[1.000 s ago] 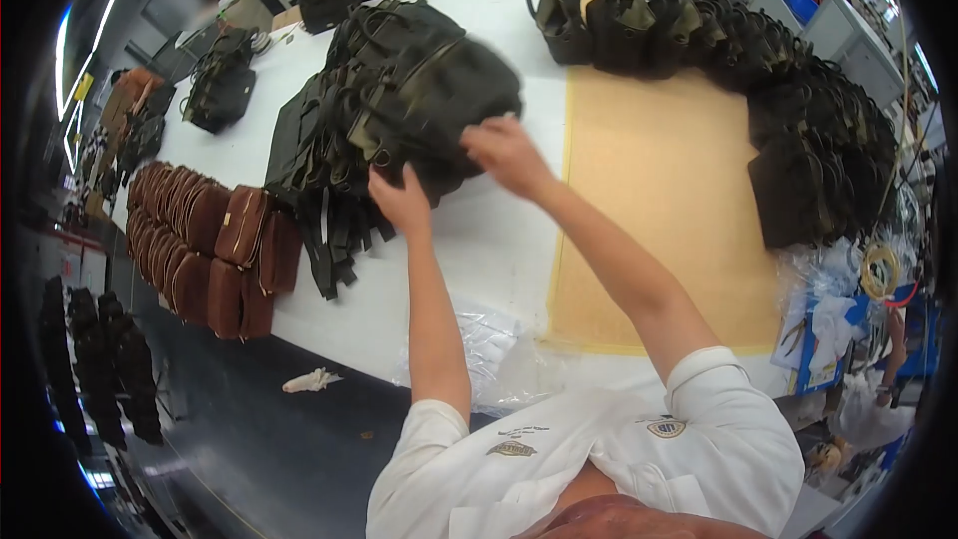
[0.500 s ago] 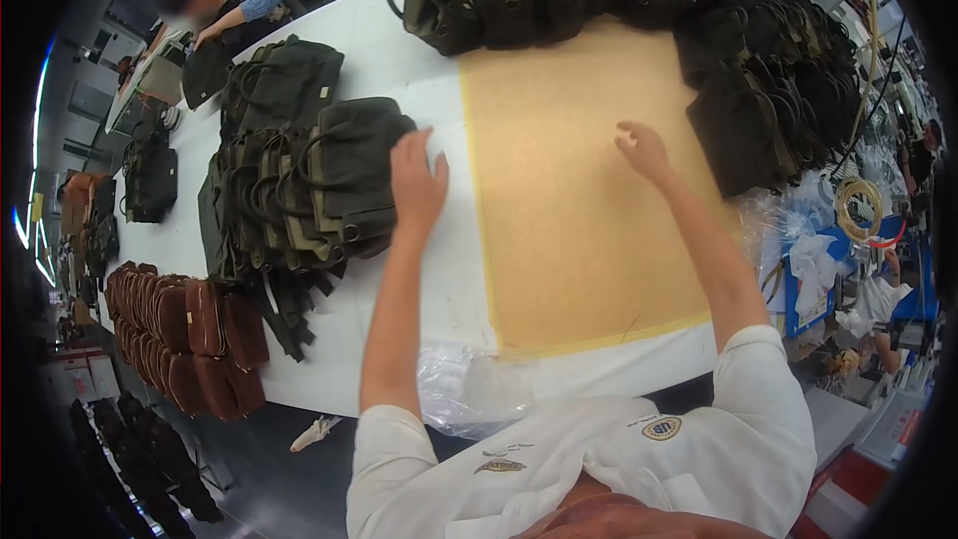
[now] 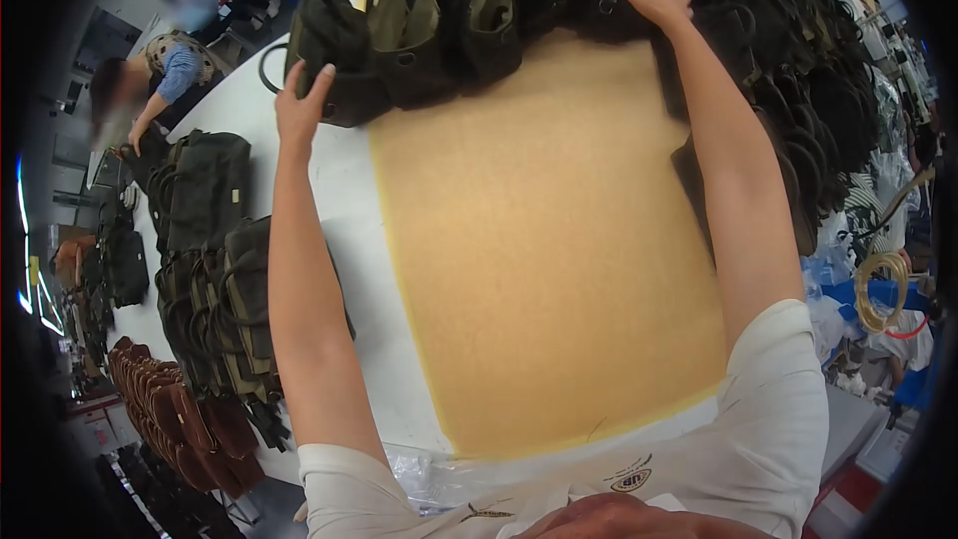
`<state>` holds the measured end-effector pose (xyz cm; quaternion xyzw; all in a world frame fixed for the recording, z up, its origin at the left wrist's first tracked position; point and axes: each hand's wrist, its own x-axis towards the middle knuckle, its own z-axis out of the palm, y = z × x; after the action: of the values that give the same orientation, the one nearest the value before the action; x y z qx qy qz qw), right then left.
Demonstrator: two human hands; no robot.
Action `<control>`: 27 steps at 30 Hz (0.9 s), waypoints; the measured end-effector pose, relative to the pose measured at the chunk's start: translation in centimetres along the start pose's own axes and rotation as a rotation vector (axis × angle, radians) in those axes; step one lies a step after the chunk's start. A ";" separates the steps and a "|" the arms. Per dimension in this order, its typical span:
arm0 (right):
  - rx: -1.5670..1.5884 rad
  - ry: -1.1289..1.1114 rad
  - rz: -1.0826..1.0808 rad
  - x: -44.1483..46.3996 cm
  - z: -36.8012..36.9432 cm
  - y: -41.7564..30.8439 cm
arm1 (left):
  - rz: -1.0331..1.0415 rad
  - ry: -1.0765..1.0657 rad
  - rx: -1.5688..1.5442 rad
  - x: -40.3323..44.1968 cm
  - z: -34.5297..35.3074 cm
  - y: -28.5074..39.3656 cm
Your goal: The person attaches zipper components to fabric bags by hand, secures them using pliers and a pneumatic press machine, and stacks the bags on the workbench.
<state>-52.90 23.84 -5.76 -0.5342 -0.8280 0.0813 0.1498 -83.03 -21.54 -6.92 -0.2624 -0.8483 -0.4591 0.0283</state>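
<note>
Dark olive handbags stand in a curved row along the far side of the table. My left hand (image 3: 302, 108) is at the left end of that row, thumb and fingers apart against the lower side of the end handbag (image 3: 344, 50). Farther right, my right hand (image 3: 659, 2) has its fingers spread over the front of other dark handbags (image 3: 599, 15) in the row. Whether its fingertips press on them I cannot tell. Several bags between my hands gape at the top, such as the olive-lined handbag (image 3: 494, 5).
A tan sheet (image 3: 544, 240) with yellow edges covers the middle of the white table (image 3: 369, 279). More dark bags (image 3: 205, 190) lie at left, beside brown bags (image 3: 190, 419). Piled dark bags (image 3: 818, 70) fill the right side. A co-worker (image 3: 170, 70) handles a dark bag at far left.
Both hands have reached forward to the far row of handbags. My left hand has left the dark bags at left, and my right has moved off from above the tan sheet. The view has shifted.
</note>
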 end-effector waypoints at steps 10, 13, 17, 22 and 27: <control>-0.023 -0.014 -0.109 -3.5 2.2 -9.3 | -0.093 -0.041 0.463 1.6 7.6 6.2; -0.091 0.117 -0.167 -3.0 4.6 -9.2 | -0.080 -0.111 0.408 3.1 8.9 3.7; -0.018 0.144 -0.359 -2.7 6.9 -8.3 | -0.109 -0.169 0.415 2.1 9.8 4.0; 0.136 0.161 -0.500 -8.5 5.0 -7.5 | -0.021 -0.194 0.446 -3.0 7.6 5.1; 0.221 -0.001 -0.612 -17.2 0.2 -3.8 | -0.078 -0.225 0.381 -14.0 2.2 5.5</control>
<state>-49.57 6.63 -7.60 -0.2410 -0.9363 0.1221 0.2242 -67.98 -23.21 -7.98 -0.2688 -0.9270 -0.2592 -0.0355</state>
